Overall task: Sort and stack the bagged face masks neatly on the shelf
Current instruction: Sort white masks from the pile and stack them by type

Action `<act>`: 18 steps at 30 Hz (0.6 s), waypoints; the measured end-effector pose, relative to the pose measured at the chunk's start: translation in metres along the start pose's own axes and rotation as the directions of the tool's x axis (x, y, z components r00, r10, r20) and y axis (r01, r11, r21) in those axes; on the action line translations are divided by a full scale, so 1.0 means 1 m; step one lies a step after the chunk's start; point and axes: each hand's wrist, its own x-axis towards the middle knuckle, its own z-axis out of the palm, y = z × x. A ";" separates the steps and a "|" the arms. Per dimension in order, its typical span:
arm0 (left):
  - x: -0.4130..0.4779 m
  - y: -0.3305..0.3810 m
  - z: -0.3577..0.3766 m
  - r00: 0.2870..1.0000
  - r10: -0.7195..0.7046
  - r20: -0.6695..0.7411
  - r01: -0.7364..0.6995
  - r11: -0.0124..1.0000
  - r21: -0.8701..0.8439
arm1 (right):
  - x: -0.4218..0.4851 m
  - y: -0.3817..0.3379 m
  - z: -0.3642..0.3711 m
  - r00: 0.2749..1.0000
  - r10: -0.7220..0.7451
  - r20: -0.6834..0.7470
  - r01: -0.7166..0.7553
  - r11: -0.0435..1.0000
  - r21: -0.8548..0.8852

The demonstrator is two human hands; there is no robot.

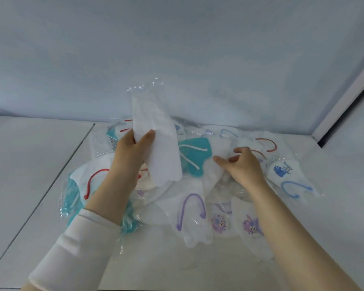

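Head view: left grip [130,154] pinches a white bagged mask [166,164], right grip [246,166] hangs loose; I'd grab matching whites next.

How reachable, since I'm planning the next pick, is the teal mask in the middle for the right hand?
Probably yes. The right hand is beside the teal mask, fingers toward it. It lies atop the pile; only the white mask in the left hand overlaps one edge.

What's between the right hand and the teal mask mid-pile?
Nothing visible. The right hand has its fingertips at a white bagged mask lying right beside the teal mask, with no other thing between. The held white mask in the left hand hides only the teal one's left edge.
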 end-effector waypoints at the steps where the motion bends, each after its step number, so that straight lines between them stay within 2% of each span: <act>1: -0.002 -0.002 0.000 1.000 -0.005 0.002 0.005 1.000 0.007 | 0.001 -0.004 0.006 1.000 -0.018 -0.001 0.018 1.000 0.002; 5: -0.004 -0.006 -0.005 1.000 0.007 -0.012 -0.007 1.000 0.030 | 0.007 -0.018 0.007 0.970 -0.113 -0.215 0.136 0.986 0.097; 8: -0.002 -0.005 -0.010 1.000 0.012 -0.029 -0.011 1.000 0.024 | 0.014 -0.027 -0.012 0.918 -0.194 -0.347 0.234 0.969 0.077; 11: 0.000 -0.002 -0.011 0.999 0.015 -0.043 -0.014 0.999 0.039 | 0.023 -0.038 -0.036 0.870 -0.193 -0.453 0.302 0.935 0.183; 14: 0.000 0.001 -0.009 0.998 0.047 -0.041 -0.045 0.999 0.029 | 0.030 -0.045 -0.065 0.793 -0.162 -0.587 0.356 0.906 0.231; 16: -0.001 0.003 -0.003 0.996 0.079 -0.036 -0.078 0.997 0.028 | 0.031 -0.048 -0.082 0.787 -0.137 -0.601 0.359 0.894 0.268; 18: -0.006 0.005 0.009 0.993 0.118 -0.013 -0.118 0.993 0.017 | 0.031 -0.052 -0.087 0.849 -0.133 -0.511 0.329 0.891 0.314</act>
